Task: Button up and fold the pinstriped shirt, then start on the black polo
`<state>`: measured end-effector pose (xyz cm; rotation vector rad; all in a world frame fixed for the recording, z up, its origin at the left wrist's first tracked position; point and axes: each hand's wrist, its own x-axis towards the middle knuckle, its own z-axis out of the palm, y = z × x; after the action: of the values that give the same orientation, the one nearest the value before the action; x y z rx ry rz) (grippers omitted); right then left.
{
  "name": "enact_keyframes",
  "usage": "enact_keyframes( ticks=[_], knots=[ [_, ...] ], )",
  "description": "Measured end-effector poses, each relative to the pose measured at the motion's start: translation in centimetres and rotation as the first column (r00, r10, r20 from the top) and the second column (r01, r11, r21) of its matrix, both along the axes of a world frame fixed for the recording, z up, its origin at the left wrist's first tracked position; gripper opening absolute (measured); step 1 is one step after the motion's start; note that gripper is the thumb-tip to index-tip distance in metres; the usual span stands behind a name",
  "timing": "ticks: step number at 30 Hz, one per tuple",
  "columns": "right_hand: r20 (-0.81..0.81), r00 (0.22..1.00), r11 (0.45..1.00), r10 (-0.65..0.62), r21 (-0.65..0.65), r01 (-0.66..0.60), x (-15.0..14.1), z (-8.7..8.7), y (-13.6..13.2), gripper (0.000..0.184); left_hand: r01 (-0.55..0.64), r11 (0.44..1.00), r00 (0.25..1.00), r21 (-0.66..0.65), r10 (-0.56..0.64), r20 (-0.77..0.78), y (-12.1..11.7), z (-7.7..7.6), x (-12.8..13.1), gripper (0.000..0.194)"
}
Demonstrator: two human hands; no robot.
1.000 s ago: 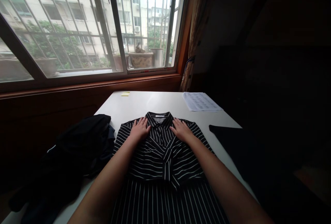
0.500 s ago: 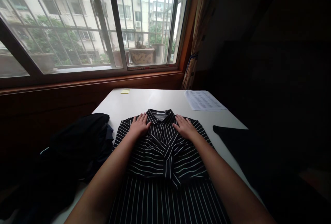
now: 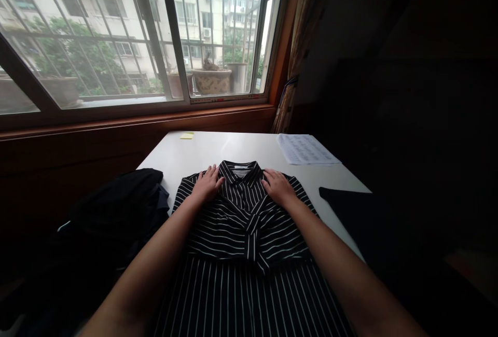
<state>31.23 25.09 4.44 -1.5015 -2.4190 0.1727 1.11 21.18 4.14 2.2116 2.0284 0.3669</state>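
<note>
A black garment with white stripes, a collared shirt dress (image 3: 249,238) by its look, lies face up on the white table (image 3: 210,145). Its collar points away from me, and a knotted tie sits at the chest. Flat on the shoulder left of the collar rests my left hand (image 3: 207,184), fingers stretched out. On the opposite shoulder lies my right hand (image 3: 278,186), also open, its fingers slightly bent and resting on the cloth. Neither hand grips the fabric. The lower end of the garment runs out of view.
Dark clothes (image 3: 116,218) are heaped at the left table edge. Another dark cloth (image 3: 358,212) lies along the right side, partly lost in shadow. Printed sheets (image 3: 307,149) and a yellow sticky note (image 3: 187,135) lie at the far end, below a barred window (image 3: 218,31).
Both hands remain on the shoulders of the garment, with my left hand shifted slightly outward and my right fingers a little more bent. The view has shifted slightly.
</note>
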Motion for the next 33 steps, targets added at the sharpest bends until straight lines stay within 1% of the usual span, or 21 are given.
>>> enact_keyframes(
  ticks=[2,4,6,8,10,12,15,17,19,24,28,31,33],
  knots=[
    [-0.046,0.999,1.000,0.018,0.020,-0.017,-0.4,1.0,-1.7,0.048,-0.005,0.998,0.999,0.057,0.003,0.035,-1.6,1.2,-0.6,0.061],
    [-0.082,0.995,0.998,0.061,0.009,-0.061,-0.8,1.9,-4.0,0.043,-0.005,0.994,0.998,0.113,-0.003,0.066,-4.2,2.6,-1.5,0.060],
    [-0.105,0.986,0.991,0.128,-0.031,-0.132,-1.2,2.5,-6.4,0.038,0.003,0.988,0.996,0.157,-0.018,0.091,-7.5,3.8,-2.6,0.060],
    [-0.137,0.974,0.976,0.180,-0.101,-0.195,-1.4,2.8,-8.6,0.040,0.023,0.974,0.987,0.226,-0.058,0.149,-11.3,4.4,-4.0,0.059],
    [-0.186,0.966,0.958,0.182,-0.190,-0.217,-1.5,2.8,-10.2,0.046,0.028,0.967,0.980,0.253,-0.076,0.182,-15.0,4.3,-5.4,0.059],
    [-0.258,0.957,0.936,0.133,-0.285,-0.207,-1.7,2.8,-11.1,0.046,0.061,0.972,0.981,0.228,-0.100,0.165,-18.3,3.7,-6.7,0.063],
    [-0.355,0.932,0.907,0.070,-0.366,-0.207,-2.0,2.7,-11.5,0.038,0.080,0.975,0.989,0.207,-0.104,0.106,-21.7,2.3,-7.8,0.067],
    [-0.399,0.916,0.900,0.049,-0.380,-0.214,-2.2,2.7,-11.4,0.033,0.062,0.976,0.993,0.211,-0.081,0.086,-23.0,1.6,-8.1,0.066],
    [-0.438,0.899,0.895,0.019,-0.393,-0.211,-2.3,2.9,-11.3,0.029,0.040,0.976,0.994,0.212,-0.061,0.092,-23.5,1.0,-8.1,0.063],
    [-0.515,0.851,0.853,-0.101,-0.486,-0.192,-2.0,2.9,-11.7,0.029,0.037,0.974,0.991,0.222,-0.065,0.119,-23.4,-0.3,-8.4,0.060],
    [-0.487,0.859,0.832,-0.156,-0.534,-0.152,-1.8,2.1,-12.3,0.028,0.028,0.976,0.998,0.217,-0.039,0.048,-23.5,-1.4,-8.9,0.051],
    [-0.431,0.890,0.838,-0.149,-0.532,-0.117,-1.7,1.5,-12.7,0.028,0.009,0.981,0.999,0.194,-0.002,-0.040,-23.9,-1.5,-8.9,0.046],
    [-0.391,0.913,0.856,-0.120,-0.506,-0.104,-1.5,1.4,-12.8,0.030,0.013,0.983,0.995,0.185,0.006,-0.099,-24.1,-0.8,-8.7,0.046]
  ],
)
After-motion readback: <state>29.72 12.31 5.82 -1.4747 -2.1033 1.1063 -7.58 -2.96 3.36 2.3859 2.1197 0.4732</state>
